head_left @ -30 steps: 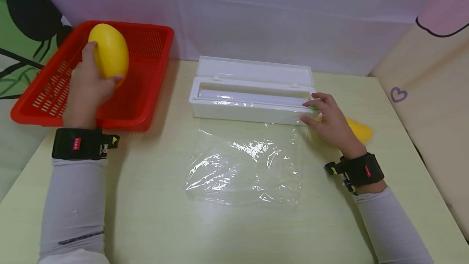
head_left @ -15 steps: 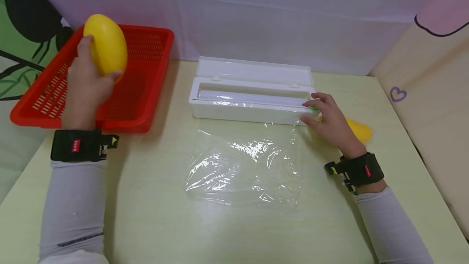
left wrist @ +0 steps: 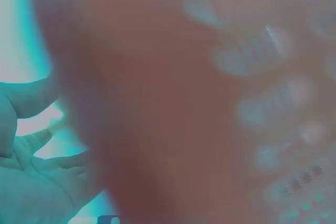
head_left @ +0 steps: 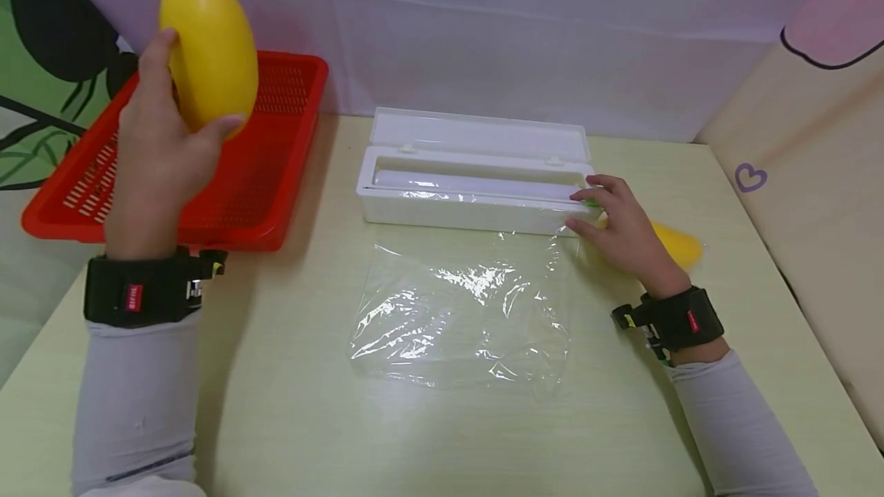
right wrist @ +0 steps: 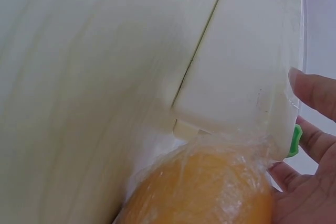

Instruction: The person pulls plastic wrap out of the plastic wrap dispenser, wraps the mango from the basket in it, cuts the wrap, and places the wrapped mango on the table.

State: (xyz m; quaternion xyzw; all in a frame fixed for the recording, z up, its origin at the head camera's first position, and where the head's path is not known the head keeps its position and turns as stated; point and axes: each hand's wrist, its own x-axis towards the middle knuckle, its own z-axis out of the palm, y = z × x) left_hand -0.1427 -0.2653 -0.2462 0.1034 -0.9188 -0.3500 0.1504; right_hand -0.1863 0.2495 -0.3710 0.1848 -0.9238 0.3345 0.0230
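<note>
My left hand [head_left: 155,148] grips a yellow mango [head_left: 214,52], thumb and fingers on opposite sides, in the air over the red basket [head_left: 293,90]. The left wrist view is blurred; part of the left hand [left wrist: 42,182] shows at its lower left. My right hand [head_left: 621,232] holds the right end of a white cling film box [head_left: 470,212] with thumb and fingertips, beside a green piece [right wrist: 295,141]. The box's lid stands back, showing the roll. A clear sheet of film [head_left: 456,313] lies spread on the table before it.
A second yellow fruit [head_left: 680,246], wrapped in film, lies partly behind my right hand; the right wrist view shows the wrapped fruit [right wrist: 202,195] against the box's end. Fabric walls [head_left: 470,37] border the table [head_left: 442,443] at the back and right.
My left hand has lifted the mango up from inside the basket to above it, nearer the camera. The right hand, the box and the film sheet have stayed in place.
</note>
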